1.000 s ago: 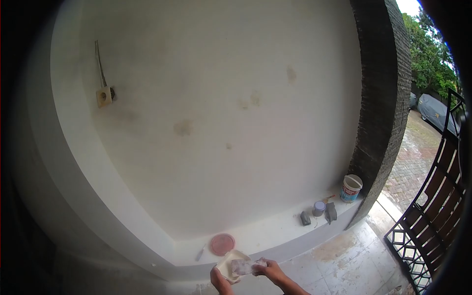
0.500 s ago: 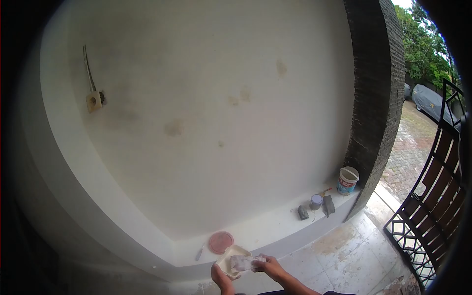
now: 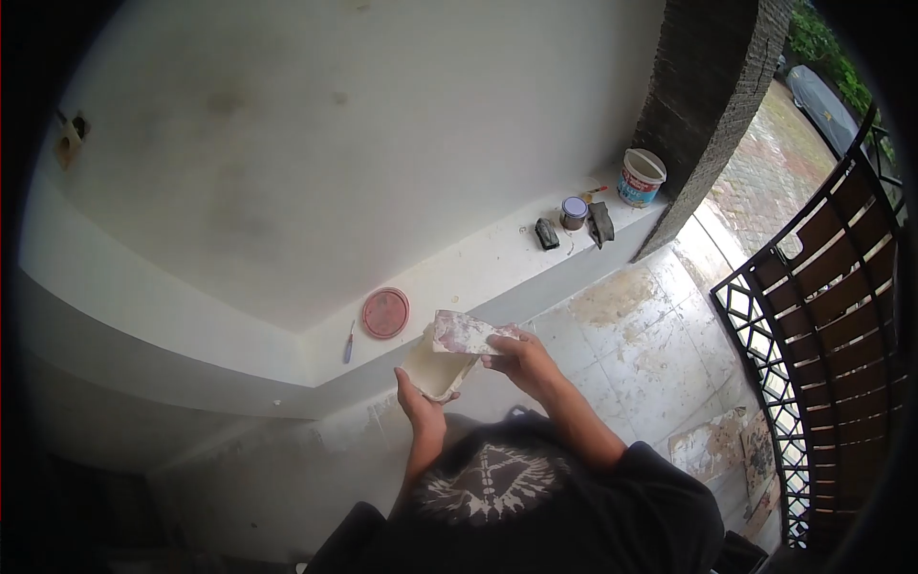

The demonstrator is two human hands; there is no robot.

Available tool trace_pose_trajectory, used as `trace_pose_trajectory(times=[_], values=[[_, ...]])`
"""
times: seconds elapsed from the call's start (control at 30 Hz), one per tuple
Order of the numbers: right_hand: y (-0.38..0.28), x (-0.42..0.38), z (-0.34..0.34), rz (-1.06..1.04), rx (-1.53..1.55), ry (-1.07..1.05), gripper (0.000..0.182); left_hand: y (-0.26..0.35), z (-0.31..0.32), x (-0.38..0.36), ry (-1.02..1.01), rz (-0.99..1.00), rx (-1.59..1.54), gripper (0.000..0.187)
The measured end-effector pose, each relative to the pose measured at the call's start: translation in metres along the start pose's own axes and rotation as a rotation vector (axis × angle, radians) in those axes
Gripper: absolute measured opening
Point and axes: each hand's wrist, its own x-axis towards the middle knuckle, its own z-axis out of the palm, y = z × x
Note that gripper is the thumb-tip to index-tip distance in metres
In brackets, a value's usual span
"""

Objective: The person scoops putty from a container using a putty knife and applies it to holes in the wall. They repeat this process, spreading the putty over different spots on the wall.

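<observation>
My left hand (image 3: 421, 407) grips a shallow cream tub (image 3: 432, 375) from its near left side, with the tub's opening facing up toward me. Fingers of my right hand (image 3: 524, 362) close round one end of a flat putty scraper (image 3: 461, 333), its face smeared white and reddish. The blade lies across the tub's far rim and covers part of it. Beyond the tub, a round red lid (image 3: 385, 313) rests on the white ledge (image 3: 478, 273). Left of the lid lies a small thin-bladed tool (image 3: 349, 342).
Farther along the ledge stand a purple-lidded jar (image 3: 574, 212) and a paint bucket (image 3: 642, 179). By the jar are a dark block (image 3: 546, 233), a grey folded piece (image 3: 601, 225) and a brush (image 3: 595, 193). A dark pillar (image 3: 703, 105) and slatted gate (image 3: 822, 287) border the right.
The view has tipped down, bringing my arms and shirt into sight. Tub and scraper stay in my hands; the scraper now sits higher, over the tub's far rim.
</observation>
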Motion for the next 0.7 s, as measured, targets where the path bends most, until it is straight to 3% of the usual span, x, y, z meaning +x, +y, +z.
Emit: trace_pose_trajectory(times=[0.13,0.3,0.53,0.7], values=[[-0.024,-0.014,-0.02,-0.061,0.048,0.024,0.025,-0.004,0.025,-0.001,-0.002,-0.021,-0.014,0.068],[-0.073,-0.023,-0.027,-0.239,0.24,0.136,0.023,0.042,0.048,0.002,0.019,0.036,-0.126,0.065],[-0.153,-0.015,-0.044,-0.455,0.353,0.15,0.017,0.121,0.023,0.033,0.237,0.213,-0.204,0.066],[-0.204,-0.003,-0.053,-0.538,0.399,0.217,0.018,0.15,0.011,0.049,0.265,0.316,-0.223,0.066]])
